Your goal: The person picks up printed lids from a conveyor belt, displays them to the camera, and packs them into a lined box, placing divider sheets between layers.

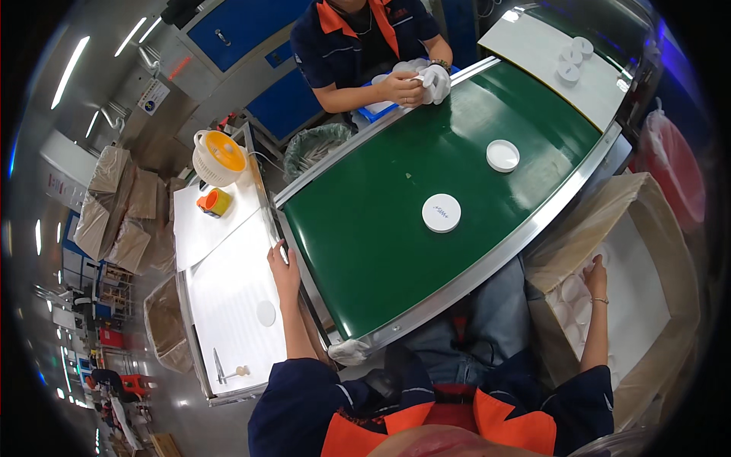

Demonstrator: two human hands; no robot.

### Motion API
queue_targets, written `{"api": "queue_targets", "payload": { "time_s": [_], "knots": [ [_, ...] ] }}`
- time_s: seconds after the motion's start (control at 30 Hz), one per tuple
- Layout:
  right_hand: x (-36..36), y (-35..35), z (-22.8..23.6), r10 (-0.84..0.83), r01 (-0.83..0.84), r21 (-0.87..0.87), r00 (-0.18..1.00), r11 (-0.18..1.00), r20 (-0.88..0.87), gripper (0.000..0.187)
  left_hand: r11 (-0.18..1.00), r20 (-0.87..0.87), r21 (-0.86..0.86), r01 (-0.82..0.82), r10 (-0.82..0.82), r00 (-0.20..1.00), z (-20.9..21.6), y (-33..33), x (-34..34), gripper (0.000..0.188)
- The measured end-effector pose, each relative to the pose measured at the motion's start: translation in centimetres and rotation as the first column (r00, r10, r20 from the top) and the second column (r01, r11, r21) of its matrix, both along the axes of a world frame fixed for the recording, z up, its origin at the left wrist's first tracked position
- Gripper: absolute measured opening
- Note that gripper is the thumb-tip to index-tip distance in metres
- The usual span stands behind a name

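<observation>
My left hand [284, 268] is at the strip between the white side table and the green conveyor belt [358, 251]. Its fingers are curled, and a small dark thing shows at the fingertips, too small to name. Inside the lined carton [548, 274] on the right, my right hand [596, 280] reaches down with its fingers drawn together beside white round lids [572, 293]; what they grip is hidden. On the belt lie a printed white lid [442, 213] and, farther off, another white lid [503, 156] with its raised rim up.
Across the belt, a co-worker's hands [419, 85], one gloved, handle white pieces over a blue bin. Several white lids [569, 61] stand at the belt's far end. The side table [228, 297] bears a white disc, a yellow-topped device [221, 156] and an orange-and-yellow tape roll [215, 202].
</observation>
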State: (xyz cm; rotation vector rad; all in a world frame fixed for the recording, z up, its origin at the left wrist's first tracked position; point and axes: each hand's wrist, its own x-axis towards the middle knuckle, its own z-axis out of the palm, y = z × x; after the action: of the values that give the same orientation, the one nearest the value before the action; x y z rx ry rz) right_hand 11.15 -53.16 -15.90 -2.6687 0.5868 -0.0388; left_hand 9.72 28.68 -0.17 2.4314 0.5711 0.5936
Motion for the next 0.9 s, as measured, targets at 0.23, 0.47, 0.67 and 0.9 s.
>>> {"api": "queue_targets", "payload": {
  "time_s": [0.23, 0.47, 0.67, 0.9],
  "knots": [
    [0.4, -2.1, -2.4, 0.034, -0.038, 0.048, 0.996, 0.998, 0.086, 0.051, 1.0, -0.003, -0.03, -0.009, 0.009, 1.0, -0.1, 0.0, 0.1, 0.041],
    [0.5, -1.7, -0.1, -0.048, 0.069, 0.165, 0.99, 0.984, -0.131, 0.079, 1.0, -0.001, -0.024, -0.013, 0.013, 1.0, 0.1, -0.2, 0.0, 0.042],
    [0.6, -1.0, 1.4, -0.143, 0.194, 0.312, 0.973, 0.93, -0.18, 0.081, 0.999, -0.01, 0.034, -0.003, 0.004, 1.0, 0.1, -0.2, 0.0, 0.042],
    [0.3, -1.6, 2.2, -0.23, 0.322, 0.429, 0.94, 0.844, -0.253, 0.074, 1.0, -0.025, 0.027, -0.012, 0.013, 1.0, 0.0, -0.3, 0.0, 0.043]
  ]
}}
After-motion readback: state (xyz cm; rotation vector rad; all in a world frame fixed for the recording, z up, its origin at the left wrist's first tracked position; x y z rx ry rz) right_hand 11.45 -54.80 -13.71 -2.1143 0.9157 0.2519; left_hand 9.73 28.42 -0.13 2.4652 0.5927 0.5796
